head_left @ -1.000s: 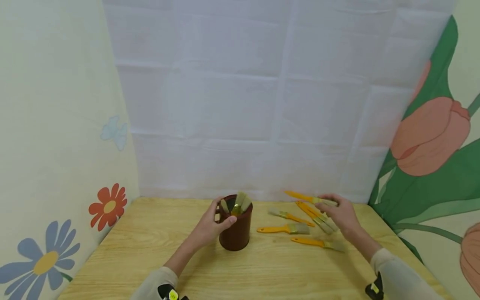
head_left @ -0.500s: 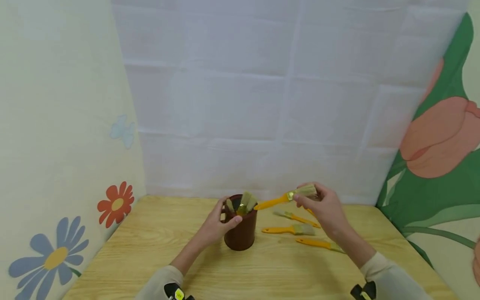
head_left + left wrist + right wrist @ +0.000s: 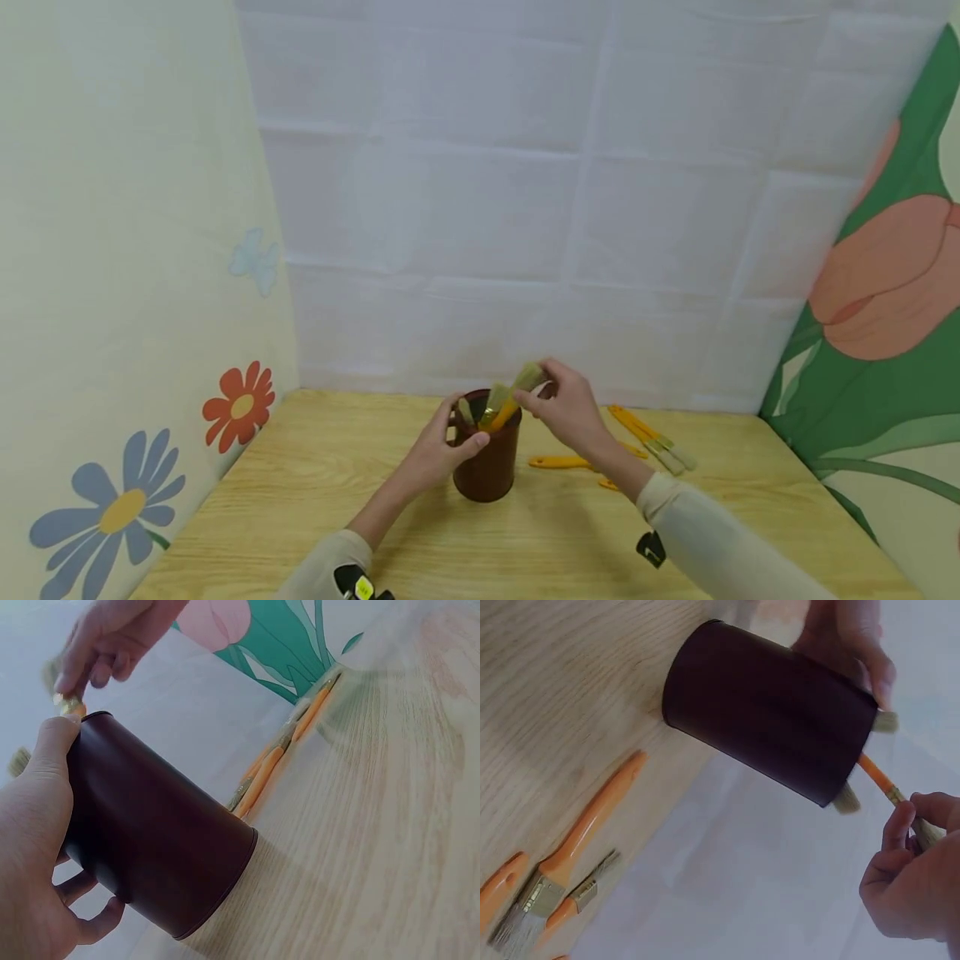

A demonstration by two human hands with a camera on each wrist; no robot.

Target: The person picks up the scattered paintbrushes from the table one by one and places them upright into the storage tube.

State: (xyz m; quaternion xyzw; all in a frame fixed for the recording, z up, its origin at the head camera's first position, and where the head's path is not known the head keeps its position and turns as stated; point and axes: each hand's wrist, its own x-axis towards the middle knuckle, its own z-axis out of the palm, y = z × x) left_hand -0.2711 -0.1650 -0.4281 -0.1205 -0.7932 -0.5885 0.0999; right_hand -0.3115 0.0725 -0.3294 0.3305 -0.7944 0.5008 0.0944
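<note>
A dark maroon cup (image 3: 486,468) stands upright on the wooden table, bristle ends of paintbrushes (image 3: 497,398) poking out of its mouth. My left hand (image 3: 437,450) grips the cup from the left, thumb near the rim; in the left wrist view the fingers (image 3: 97,922) reach round its far side. Between thumb and fingers my right hand (image 3: 566,410) pinches another paintbrush (image 3: 529,377) close to its bristles. That brush is tilted, and its orange handle (image 3: 876,772) runs down into the cup's mouth in the right wrist view. The handle's lower end is hidden inside.
Right of the cup, several orange-handled paintbrushes (image 3: 637,427) lie on the wooden table (image 3: 420,550), partly covered by my right forearm. A white cloth (image 3: 450,208) hangs behind the table. Flower-painted panels (image 3: 120,508) flank both sides.
My right hand has carried the paintbrush leftward from above the loose brushes to the cup, and its handle now points down into the mouth. The left hand keeps its hold on the cup.
</note>
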